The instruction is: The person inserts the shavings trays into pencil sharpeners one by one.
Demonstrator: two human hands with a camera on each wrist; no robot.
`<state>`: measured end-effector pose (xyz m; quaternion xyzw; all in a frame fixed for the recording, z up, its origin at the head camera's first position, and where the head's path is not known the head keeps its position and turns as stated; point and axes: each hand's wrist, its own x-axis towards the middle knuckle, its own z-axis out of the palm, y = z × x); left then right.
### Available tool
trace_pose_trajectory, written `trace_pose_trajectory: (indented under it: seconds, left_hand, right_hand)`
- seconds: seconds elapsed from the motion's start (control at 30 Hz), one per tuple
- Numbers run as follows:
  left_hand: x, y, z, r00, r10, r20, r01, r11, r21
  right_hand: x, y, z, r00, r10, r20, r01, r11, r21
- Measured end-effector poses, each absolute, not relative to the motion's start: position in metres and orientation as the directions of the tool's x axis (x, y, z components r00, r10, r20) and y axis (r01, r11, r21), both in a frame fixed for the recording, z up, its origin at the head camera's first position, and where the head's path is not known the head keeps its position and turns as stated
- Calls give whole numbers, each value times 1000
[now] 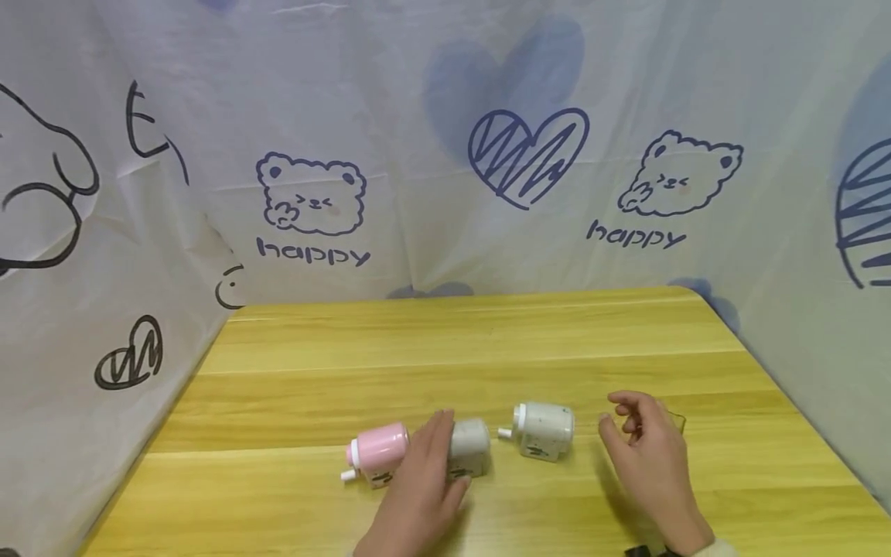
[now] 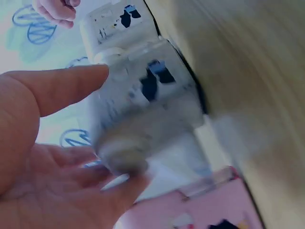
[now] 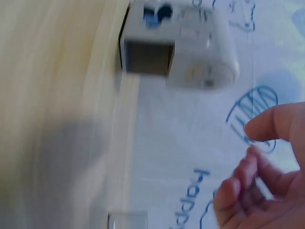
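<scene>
Three small hand-crank pencil sharpeners lie in a row. My left hand (image 1: 421, 480) reaches over the middle grey pencil sharpener (image 1: 470, 449), thumb in front and fingers behind, hiding its crank end. In the left wrist view, thumb and fingers lie around this sharpener (image 2: 147, 90), near its blurred crank. To its left is the pink pencil sharpener (image 1: 384, 449), its white crank pointing left. A second grey pencil sharpener (image 1: 546, 432) stands to the right; the right wrist view shows a square slot (image 3: 148, 58) in its end. My right hand (image 1: 650, 456) hovers beside it, fingers loosely bent and holding nothing.
A clear plastic piece (image 1: 678, 422) lies partly behind the right hand, on the wooden table (image 1: 487, 348). White curtains (image 1: 418, 93) printed with hearts and bears surround the table at the back and both sides.
</scene>
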<state>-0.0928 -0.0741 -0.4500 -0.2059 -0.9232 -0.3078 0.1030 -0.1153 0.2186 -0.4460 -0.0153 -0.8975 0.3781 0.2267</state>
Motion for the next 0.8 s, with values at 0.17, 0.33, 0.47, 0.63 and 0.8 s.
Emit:
trace_pose_trajectory:
  seconds: [0.17,0.33,0.47,0.63,0.8]
  left_hand:
    - [-94,-61,-443,-814,357,458,548,733,403]
    - [-95,-38,-443,-734,474,486,661,662,352]
    - [-97,-18,-447,-717,532,452,687,651,323]
    - [-99,1,-453,-736,567,370,672,678,297]
    - [-102,11,-456,-742,520,424,656,694,296]
  right_hand:
    - [-121,241,-446,-917,261,302,-4,751,-661]
    - [-123,262,-447,-953,279,119,159,793,-588]
    - [-125,274,-449,-963,266,-50,252,811,-529]
    - [-127,282,-453,-968,215,-126,249,836,-488]
    - [-129,285,-454,-972,173,-159,229,844,-484]
